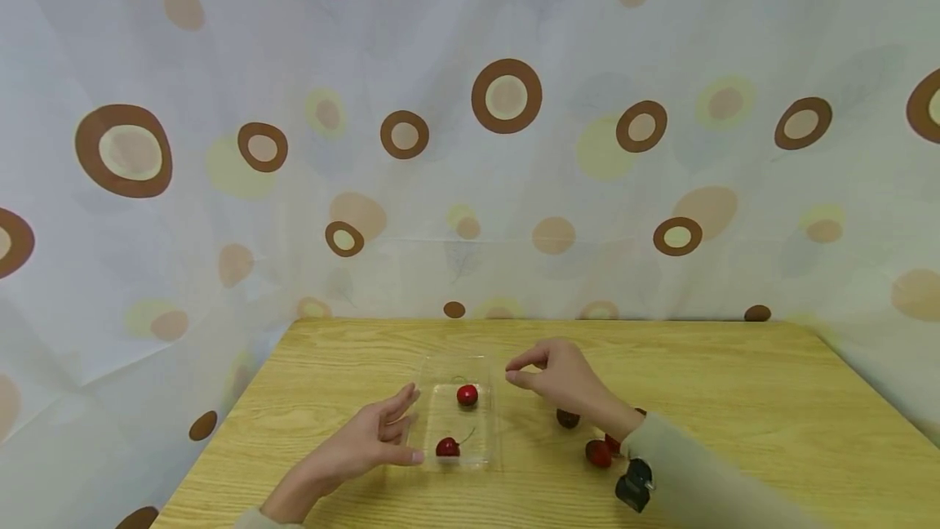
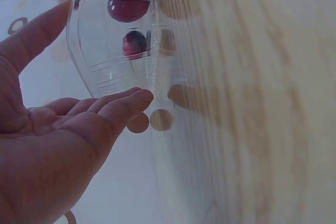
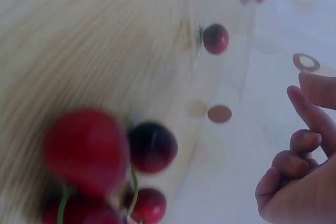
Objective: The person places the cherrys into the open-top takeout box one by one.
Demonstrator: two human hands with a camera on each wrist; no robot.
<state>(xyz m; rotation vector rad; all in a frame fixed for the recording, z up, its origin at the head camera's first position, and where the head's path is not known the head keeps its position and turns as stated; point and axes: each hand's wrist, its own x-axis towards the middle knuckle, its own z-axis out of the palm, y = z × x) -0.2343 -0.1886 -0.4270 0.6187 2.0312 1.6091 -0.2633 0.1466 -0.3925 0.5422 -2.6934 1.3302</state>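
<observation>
A clear plastic container (image 1: 439, 415) holds two red cherries: one cherry (image 1: 467, 396) toward the far end, another cherry (image 1: 447, 447) with its stem at the near end. My left hand (image 1: 363, 441) is at the container's left side, thumb and fingers spread apart, fingertips right at the rim. My right hand (image 1: 567, 375) hovers just right of the container's far end. Its thumb and forefinger come close together with nothing seen between them, and the other fingers are loosely bent. In the right wrist view several cherries (image 3: 86, 150) with green stems lie close below that hand.
The loose cherries (image 1: 598, 453) rest on the wooden table (image 1: 734, 398) to the right of the container, partly hidden under my right forearm. A black device (image 1: 633, 486) is strapped on the right wrist. A patterned curtain (image 1: 441, 186) hangs behind the table.
</observation>
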